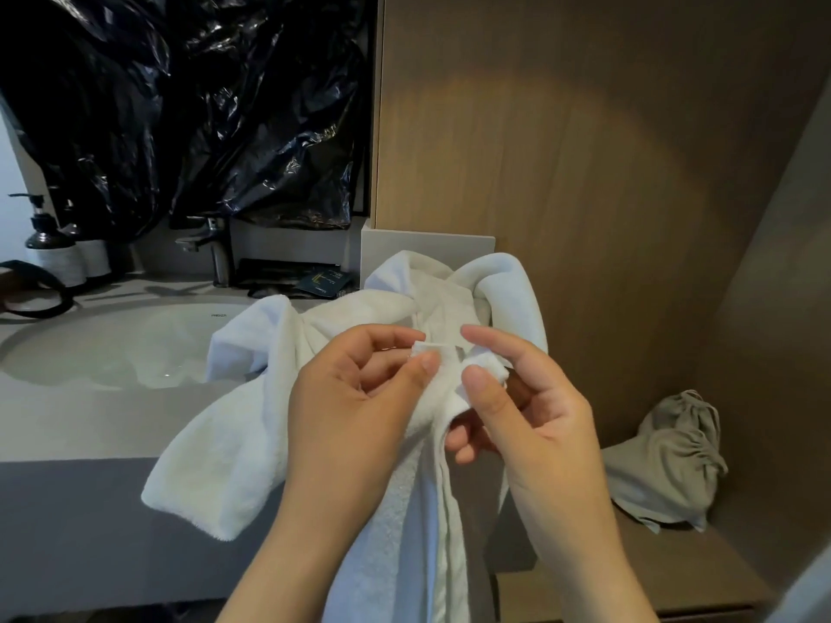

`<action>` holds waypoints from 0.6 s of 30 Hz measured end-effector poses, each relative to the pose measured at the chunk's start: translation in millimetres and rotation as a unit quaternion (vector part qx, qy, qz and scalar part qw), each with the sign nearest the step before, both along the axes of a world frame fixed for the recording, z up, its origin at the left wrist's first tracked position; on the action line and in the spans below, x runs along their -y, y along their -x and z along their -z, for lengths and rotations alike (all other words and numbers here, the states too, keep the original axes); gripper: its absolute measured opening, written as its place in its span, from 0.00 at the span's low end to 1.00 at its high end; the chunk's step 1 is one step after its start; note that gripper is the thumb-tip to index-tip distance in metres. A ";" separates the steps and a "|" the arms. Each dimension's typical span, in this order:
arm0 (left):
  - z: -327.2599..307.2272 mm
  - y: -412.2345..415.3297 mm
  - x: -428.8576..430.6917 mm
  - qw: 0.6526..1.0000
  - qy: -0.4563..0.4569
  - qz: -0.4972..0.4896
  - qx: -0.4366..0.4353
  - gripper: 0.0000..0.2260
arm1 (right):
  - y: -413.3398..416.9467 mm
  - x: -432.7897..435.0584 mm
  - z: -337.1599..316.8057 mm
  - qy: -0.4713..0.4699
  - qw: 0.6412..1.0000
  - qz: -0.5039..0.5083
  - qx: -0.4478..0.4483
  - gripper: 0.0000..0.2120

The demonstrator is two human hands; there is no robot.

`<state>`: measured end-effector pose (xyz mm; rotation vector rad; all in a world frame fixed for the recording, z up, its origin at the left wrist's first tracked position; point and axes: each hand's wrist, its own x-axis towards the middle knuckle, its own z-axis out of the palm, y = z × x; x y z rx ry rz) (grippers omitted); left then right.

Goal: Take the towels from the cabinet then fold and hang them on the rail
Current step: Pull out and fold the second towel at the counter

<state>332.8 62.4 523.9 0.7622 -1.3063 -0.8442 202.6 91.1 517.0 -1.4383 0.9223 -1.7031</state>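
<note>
A white towel (252,424) lies bunched over the right end of the grey counter (76,424), and part of it hangs down over the front edge. My left hand (346,397) pinches a small fold of its hem between thumb and forefinger. Right beside it, my right hand (526,411) pinches another bit of the same edge, its other fingers curled under the cloth. The two hands are almost touching, in front of the wooden wall panel. No rail and no cabinet opening are in view.
A round sink (112,348) with a dark tap (211,249) is set in the counter at left. Pump bottles (54,249) stand at the far left. Black plastic sheeting (189,105) covers the wall above. A grey drawstring bag (665,465) lies on the wooden shelf at right.
</note>
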 end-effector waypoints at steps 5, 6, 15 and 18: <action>2.2 -17.8 4.7 0.996 -0.037 0.077 0.024 0.06 | 6.9 2.7 -4.0 -0.009 0.995 -0.095 -0.005 0.15; 3.3 -19.4 4.9 0.995 -0.041 0.084 0.021 0.06 | 6.4 5.0 -4.6 -0.003 0.996 -0.084 -0.012 0.14; 7.0 -16.0 5.2 0.998 -0.043 0.050 -0.015 0.04 | 1.6 24.5 0.4 0.085 0.973 0.129 -0.171 0.07; 7.2 -15.8 8.9 0.999 -0.045 0.014 -0.023 0.03 | 2.5 24.8 0.4 0.137 0.957 0.185 -0.173 0.05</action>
